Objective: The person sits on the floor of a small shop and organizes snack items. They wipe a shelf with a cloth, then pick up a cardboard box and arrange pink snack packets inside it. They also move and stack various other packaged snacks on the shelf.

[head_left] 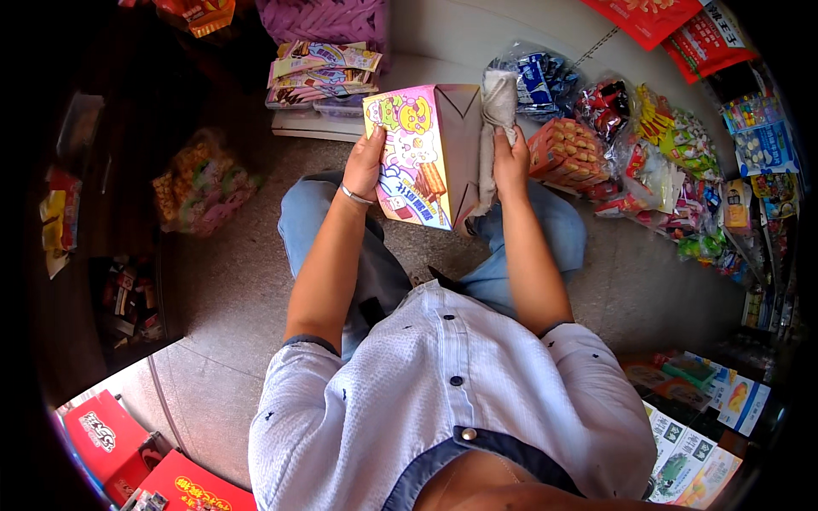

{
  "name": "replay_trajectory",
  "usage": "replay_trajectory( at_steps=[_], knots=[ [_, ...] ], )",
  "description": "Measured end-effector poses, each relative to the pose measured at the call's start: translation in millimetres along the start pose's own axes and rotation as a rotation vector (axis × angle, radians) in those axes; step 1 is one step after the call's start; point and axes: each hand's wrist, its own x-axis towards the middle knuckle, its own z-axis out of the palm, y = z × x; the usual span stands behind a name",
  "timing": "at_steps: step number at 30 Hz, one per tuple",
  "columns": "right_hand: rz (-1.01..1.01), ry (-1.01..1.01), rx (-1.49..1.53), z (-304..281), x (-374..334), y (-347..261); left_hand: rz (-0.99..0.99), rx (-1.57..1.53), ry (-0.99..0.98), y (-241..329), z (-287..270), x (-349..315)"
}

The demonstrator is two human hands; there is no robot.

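A cardboard snack box point(411, 157) with pink and yellow cartoon printing stands tilted between my knees, its plain grey side facing right. My left hand point(366, 163) is closed on the box's left edge, thumb over the printed face. On the other side, my right hand point(511, 163) grips a folded whitish cloth point(499, 100), which lies along the box's right edge. The fingers behind the cloth are partly hidden. Just beyond the box, flat snack packets point(328, 72) with similar printing are stacked on a pale ledge point(311, 128).
A purple woven basket point(328, 21) stands behind the packets. At right are blue packets in a clear bag point(541, 81), an orange box point(569, 152) and several colourful snack bags point(673, 162). A bag of snacks point(200, 183) sits at left; red boxes point(106, 439) lie lower left.
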Motion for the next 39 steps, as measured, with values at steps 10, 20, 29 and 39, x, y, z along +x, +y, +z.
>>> replay_trajectory(
  at_steps=[10, 20, 29, 39],
  knots=[
    [0.290, 0.164, 0.820, -43, -39, 28, -0.122, -0.351, -0.186, -9, -7, -9],
    [-0.026, -0.145, 0.502, 16, -64, -29, -0.023, -0.326, -0.114, -4, 0, -7],
    [0.927, -0.152, 0.825, 7, -98, 90, 0.011, -0.280, -0.131, 16, 3, -21],
    [0.344, -0.351, 1.031, -42, -51, -18, 0.125, -0.244, -0.022, 10, 11, -4]
  ],
)
